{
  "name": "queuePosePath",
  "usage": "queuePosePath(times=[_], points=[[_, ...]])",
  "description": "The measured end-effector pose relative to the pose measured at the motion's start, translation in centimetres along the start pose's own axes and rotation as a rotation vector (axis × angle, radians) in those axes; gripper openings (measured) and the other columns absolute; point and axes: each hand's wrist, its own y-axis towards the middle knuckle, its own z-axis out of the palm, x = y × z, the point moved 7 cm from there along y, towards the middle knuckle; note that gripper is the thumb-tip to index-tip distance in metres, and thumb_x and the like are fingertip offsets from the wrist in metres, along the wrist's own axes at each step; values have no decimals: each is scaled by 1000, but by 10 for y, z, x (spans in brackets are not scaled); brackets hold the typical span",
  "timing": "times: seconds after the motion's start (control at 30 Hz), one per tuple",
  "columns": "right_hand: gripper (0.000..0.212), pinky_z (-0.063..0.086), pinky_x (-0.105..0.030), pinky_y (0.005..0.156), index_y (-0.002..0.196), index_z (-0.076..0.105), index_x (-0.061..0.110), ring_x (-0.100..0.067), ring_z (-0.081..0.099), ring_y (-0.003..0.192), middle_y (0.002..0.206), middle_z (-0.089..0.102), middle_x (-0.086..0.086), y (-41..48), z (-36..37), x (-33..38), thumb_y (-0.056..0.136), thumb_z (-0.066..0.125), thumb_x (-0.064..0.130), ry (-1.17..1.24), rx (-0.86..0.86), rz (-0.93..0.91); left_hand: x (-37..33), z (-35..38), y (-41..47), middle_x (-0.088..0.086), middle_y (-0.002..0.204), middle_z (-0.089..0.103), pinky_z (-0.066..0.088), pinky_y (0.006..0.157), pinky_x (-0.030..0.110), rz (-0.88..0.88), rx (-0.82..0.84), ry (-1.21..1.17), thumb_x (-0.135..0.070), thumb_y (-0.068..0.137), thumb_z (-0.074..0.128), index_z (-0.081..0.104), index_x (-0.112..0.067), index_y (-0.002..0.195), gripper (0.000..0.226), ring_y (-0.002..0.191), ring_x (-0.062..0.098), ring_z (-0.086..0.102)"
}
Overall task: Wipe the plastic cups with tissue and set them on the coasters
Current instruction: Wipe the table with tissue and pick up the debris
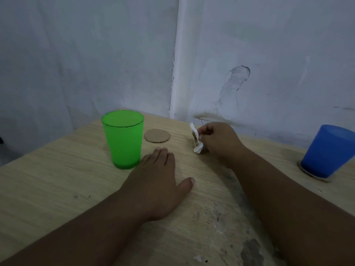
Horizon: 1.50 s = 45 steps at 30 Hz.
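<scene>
Far left, a green cup (123, 140) is stood upright on the table (48, 189). It's see-through plastic, smooth and tapered, narrower at the base, and it's parked straight on the pale wood-grain top, not on any coaster. Just beside its base the left hand (153, 181) is laid flat, palm down, fingers straight and relaxed with the thumb splayed out, nothing gripped. Whether the cup is actually touched can't be told.

Behind that hand, a bare coaster (157, 136) is seen: a thin round disc, looks like brown cardboard, close to the green cup but apart from it.

Further right a tissue (196, 140) is pinched between the curled thumb and fingertips of the right hand (217, 143). It's a crumpled white scrap, twisted long and stained brown, held low over the table.

Far right, a blue cup (326, 152), same tapered shape but opaque, is already sat on a second coaster (307, 174).

The tabletop's near edge is scuffed and flaking, and the painted wall (269, 45) behind is chipped.
</scene>
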Motion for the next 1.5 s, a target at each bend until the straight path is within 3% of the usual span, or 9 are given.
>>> queuePosePath(times=[0.1,0.3,0.53,0.67,0.83,0.97,1.13,1.27,1.5], points=[[29,49,-20,63,97,76,23,-10,66,81,93,73,1,1,-2,3,87,59,2,-265,-27,-127,0,0,0,7,169,-3,0,125,34,5,-10,0,-71,95,23,4,-13,160,89,155,17,-3],[27,50,-19,78,110,76,19,-12,67,97,107,74,2,-3,1,15,91,60,9,-595,161,-328,0,-1,0,6,169,-3,0,124,33,1,-8,1,-70,95,23,4,-14,160,88,155,16,-3],[35,49,-27,73,120,71,16,-14,62,90,105,69,-1,-13,8,23,90,61,33,-851,459,-359,1,0,1,6,169,-1,2,125,33,4,-12,12,-71,95,23,5,-14,160,88,155,16,-2],[28,41,-19,80,119,71,17,-10,62,98,116,70,2,-6,5,23,96,58,26,-783,345,-368,1,1,1,5,169,-2,2,125,34,0,-3,9,-72,94,22,4,-15,160,89,155,16,-2],[26,42,-23,64,110,75,12,-19,64,84,100,74,-7,12,-3,12,96,54,14,-591,17,-304,0,1,2,6,169,-3,2,125,35,-3,-10,15,-71,94,21,2,-14,160,89,155,17,-4],[26,52,-31,82,106,77,14,-20,64,93,102,75,-6,21,14,3,95,54,13,-647,56,-294,0,2,2,6,169,-4,3,126,37,-2,-8,22,-72,94,19,2,-13,160,90,155,17,-5],[33,49,-36,98,123,69,20,-21,60,113,123,68,-4,31,15,9,93,59,11,-833,97,-272,0,1,2,6,169,-3,1,125,35,-2,-5,24,-71,94,21,2,-14,159,89,155,17,-4],[32,47,-27,81,121,67,9,-22,63,99,114,68,-11,30,23,8,92,55,8,-902,168,-234,0,2,2,6,169,-5,1,125,35,-7,5,25,-71,94,20,2,-13,160,89,155,17,-6],[33,45,-23,83,126,66,12,-15,62,97,112,69,-5,25,26,10,96,54,11,-881,232,-296,-1,2,2,7,169,-5,1,125,35,-8,9,22,-71,95,20,2,-13,159,89,155,18,-5]])
